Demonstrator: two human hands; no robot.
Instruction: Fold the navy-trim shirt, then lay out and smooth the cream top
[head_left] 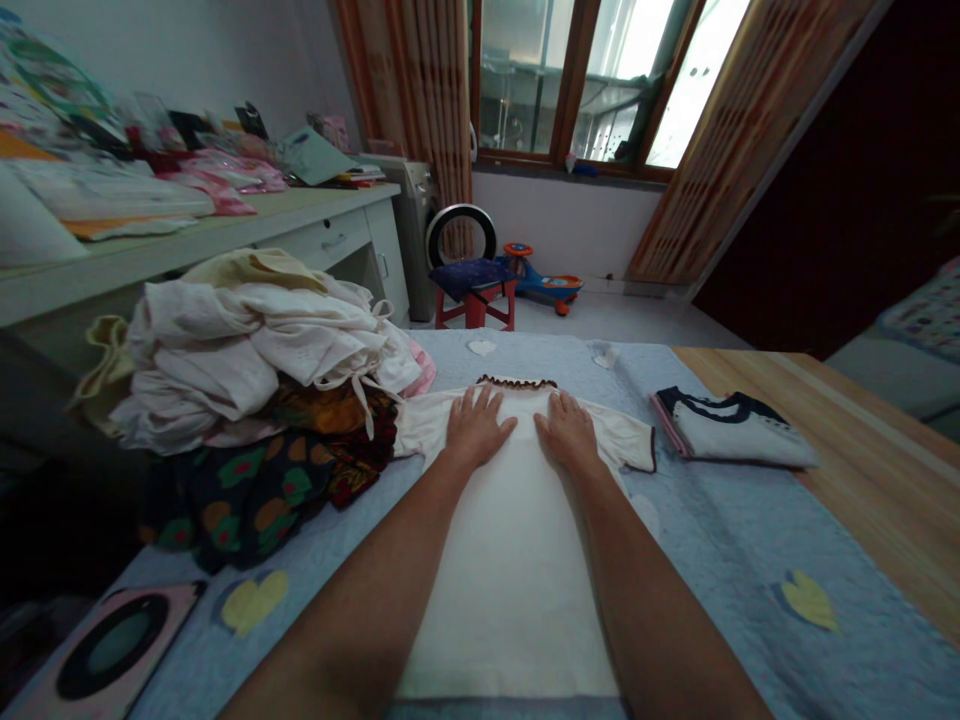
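A white short-sleeved shirt (517, 560) lies spread on the blue cloth, its dark ruffled collar at the far end and a dark trim on the right sleeve. My left hand (476, 428) rests flat on the shirt's upper left, near the shoulder, fingers stretched out. On the upper right, my right hand (568, 430) is also laid flat with its fingers extended. Both palms press on the fabric, and neither hand grips anything. The left sleeve reaches the edge of a heap of clothes (255, 340).
Folded clothes (731, 425) lie to the right, by the bare wooden surface (885, 450). A pink item with a black ring (112, 645) is at the near left. Beyond the blue cloth (735, 560) stand a red stool (476, 305), a ride-on toy (544, 280) and a cluttered desk (315, 215).
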